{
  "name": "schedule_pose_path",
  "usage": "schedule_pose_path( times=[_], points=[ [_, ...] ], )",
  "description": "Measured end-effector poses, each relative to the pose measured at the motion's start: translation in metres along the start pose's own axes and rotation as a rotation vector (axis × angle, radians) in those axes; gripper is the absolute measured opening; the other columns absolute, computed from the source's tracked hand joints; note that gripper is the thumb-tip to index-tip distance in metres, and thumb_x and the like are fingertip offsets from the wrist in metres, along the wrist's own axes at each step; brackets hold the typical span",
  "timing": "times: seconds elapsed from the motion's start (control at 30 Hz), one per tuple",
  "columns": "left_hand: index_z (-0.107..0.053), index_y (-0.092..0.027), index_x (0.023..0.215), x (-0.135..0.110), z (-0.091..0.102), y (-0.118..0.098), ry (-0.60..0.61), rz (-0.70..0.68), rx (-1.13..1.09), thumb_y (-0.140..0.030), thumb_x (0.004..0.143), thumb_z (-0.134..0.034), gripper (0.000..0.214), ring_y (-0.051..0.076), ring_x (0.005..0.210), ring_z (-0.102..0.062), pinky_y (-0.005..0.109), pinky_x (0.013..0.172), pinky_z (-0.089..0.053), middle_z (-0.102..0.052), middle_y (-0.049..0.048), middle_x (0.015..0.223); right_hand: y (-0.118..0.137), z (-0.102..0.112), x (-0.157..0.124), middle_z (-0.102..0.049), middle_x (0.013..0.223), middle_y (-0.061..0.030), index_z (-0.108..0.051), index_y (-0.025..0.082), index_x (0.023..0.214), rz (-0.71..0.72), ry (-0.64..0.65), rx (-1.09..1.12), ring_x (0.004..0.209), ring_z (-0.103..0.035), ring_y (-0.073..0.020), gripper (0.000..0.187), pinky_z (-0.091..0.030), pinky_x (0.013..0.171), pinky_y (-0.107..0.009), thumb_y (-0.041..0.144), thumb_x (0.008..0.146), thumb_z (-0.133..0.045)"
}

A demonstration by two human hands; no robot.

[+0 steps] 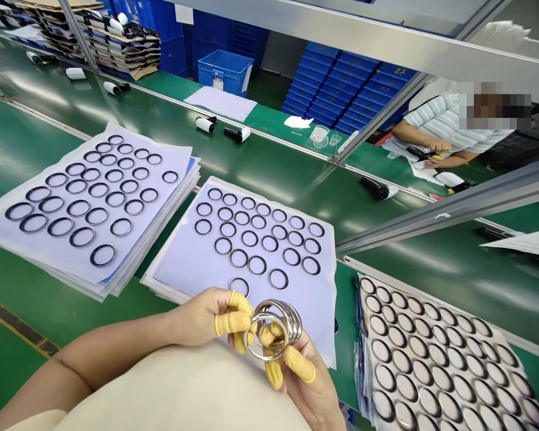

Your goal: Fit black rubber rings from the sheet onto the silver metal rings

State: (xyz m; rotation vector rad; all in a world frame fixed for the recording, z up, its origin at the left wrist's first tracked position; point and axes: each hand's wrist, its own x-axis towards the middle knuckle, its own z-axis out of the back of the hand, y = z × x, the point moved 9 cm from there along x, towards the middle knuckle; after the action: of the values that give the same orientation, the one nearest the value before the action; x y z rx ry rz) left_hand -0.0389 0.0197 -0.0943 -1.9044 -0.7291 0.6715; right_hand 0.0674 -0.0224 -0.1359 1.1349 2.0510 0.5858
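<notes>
Both my hands hold a stack of shiny metal rings (276, 328) just above the lower sheet, and the rings stand on edge, side by side. My left hand (206, 317) grips them from the left, and my right hand (303, 380) supports them from below and the right. Yellow finger cots (229, 323) cover my fingertips. Under my hands lies a stack of pale lilac sheets (247, 239) set with rows of dark-rimmed rings. One of these rings (239, 287) sits just beyond my left fingers. A similar stack of sheets (90, 209) lies to the left.
A green conveyor bench (36, 287) runs under the sheets. At right lies a sheet of many rings with pale centres (431, 359). Black-and-white cylindrical parts (204, 124) lie on a farther belt. A co-worker (449, 126) sits beyond it, with blue crates (224, 72) behind.
</notes>
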Motion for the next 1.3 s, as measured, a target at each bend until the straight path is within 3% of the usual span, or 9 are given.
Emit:
schedule_pose_path(
  times=[0.1,0.17,0.33,0.47,0.57,0.7,0.83,0.9,1.3],
  points=[
    [-0.061,-0.015,0.088,0.010,0.019,0.001,-0.143,-0.146,0.498,-0.047,0.094,-0.048,0.035,0.016,0.077,-0.059,0.028,0.073,-0.049,-0.064,0.0061,0.084,0.011,0.009,0.000,-0.061,0.050,0.0003,-0.071,0.020,0.078,0.055,-0.092,0.004,0.037,-0.040,-0.0056,0.023,-0.033,0.039,-0.018,0.039,0.070,-0.081],
    [-0.062,-0.017,0.095,0.021,0.031,0.019,-0.198,-0.138,0.871,-0.034,0.095,-0.050,0.021,0.020,0.090,-0.057,0.034,0.085,-0.046,-0.064,0.0083,0.098,0.024,0.025,-0.003,-0.063,0.057,0.0008,-0.071,0.022,0.077,0.129,-0.231,0.046,0.040,-0.040,-0.0055,0.018,-0.035,0.040,-0.019,0.035,0.069,-0.082],
    [-0.062,-0.015,0.081,0.038,0.059,0.077,-0.218,-0.052,0.998,-0.006,0.080,-0.062,0.009,0.029,0.105,-0.049,0.049,0.095,-0.038,-0.057,0.0136,0.110,0.033,0.058,-0.010,-0.061,0.058,0.0013,-0.072,0.026,0.082,0.213,-0.384,0.113,0.044,-0.042,-0.0098,0.023,-0.040,0.038,-0.022,0.034,0.065,-0.085],
    [-0.058,-0.014,0.072,0.037,0.068,0.086,-0.241,-0.027,0.874,-0.006,0.082,-0.056,0.013,0.029,0.105,-0.046,0.050,0.096,-0.035,-0.057,0.0134,0.106,0.023,0.072,-0.013,-0.067,0.070,-0.0001,-0.073,0.026,0.083,0.191,-0.431,0.145,0.049,-0.048,-0.0103,0.026,-0.046,0.042,-0.022,0.031,0.063,-0.087],
    [-0.056,-0.015,0.081,0.033,0.063,0.069,-0.234,-0.007,0.674,-0.022,0.089,-0.053,0.011,0.023,0.093,-0.053,0.042,0.088,-0.043,-0.060,0.0088,0.093,0.020,0.074,-0.013,-0.069,0.073,0.0003,-0.073,0.025,0.080,0.181,-0.452,0.174,0.050,-0.048,-0.0090,0.025,-0.046,0.043,-0.020,0.031,0.061,-0.088],
    [-0.050,-0.016,0.087,0.023,0.043,0.034,-0.165,0.009,0.340,-0.047,0.096,-0.039,0.034,0.015,0.073,-0.059,0.027,0.065,-0.048,-0.062,0.0062,0.085,0.017,0.071,-0.010,-0.063,0.063,0.0011,-0.072,0.023,0.076,0.168,-0.434,0.108,0.046,-0.043,-0.0087,0.022,-0.043,0.040,-0.020,0.036,0.064,-0.086],
    [-0.054,-0.014,0.080,0.015,0.019,0.019,-0.060,0.080,-0.332,-0.051,0.078,-0.070,0.041,0.011,0.066,-0.059,0.020,0.059,-0.043,-0.062,0.0041,0.081,0.005,0.066,-0.006,-0.057,0.053,0.0022,-0.068,0.022,0.075,0.145,-0.351,0.036,0.043,-0.039,-0.0082,0.022,-0.037,0.038,-0.018,0.041,0.074,-0.078],
    [-0.059,-0.013,0.079,0.013,0.011,0.017,-0.031,0.111,-0.498,-0.045,0.074,-0.077,0.037,0.010,0.065,-0.060,0.019,0.058,-0.043,-0.063,0.0038,0.080,-0.001,0.059,-0.003,-0.054,0.048,0.0030,-0.064,0.021,0.072,0.113,-0.292,0.006,0.040,-0.037,-0.0076,0.025,-0.036,0.039,-0.018,0.043,0.076,-0.075],
    [-0.063,-0.012,0.079,0.007,-0.002,0.016,0.005,0.129,-0.538,-0.040,0.074,-0.079,0.032,0.011,0.067,-0.063,0.019,0.057,-0.042,-0.067,0.0043,0.078,0.005,0.025,-0.001,-0.057,0.044,0.0020,-0.067,0.018,0.077,0.047,-0.149,0.003,0.033,-0.038,-0.0052,0.027,-0.032,0.036,-0.016,0.042,0.073,-0.078]
  ],
)
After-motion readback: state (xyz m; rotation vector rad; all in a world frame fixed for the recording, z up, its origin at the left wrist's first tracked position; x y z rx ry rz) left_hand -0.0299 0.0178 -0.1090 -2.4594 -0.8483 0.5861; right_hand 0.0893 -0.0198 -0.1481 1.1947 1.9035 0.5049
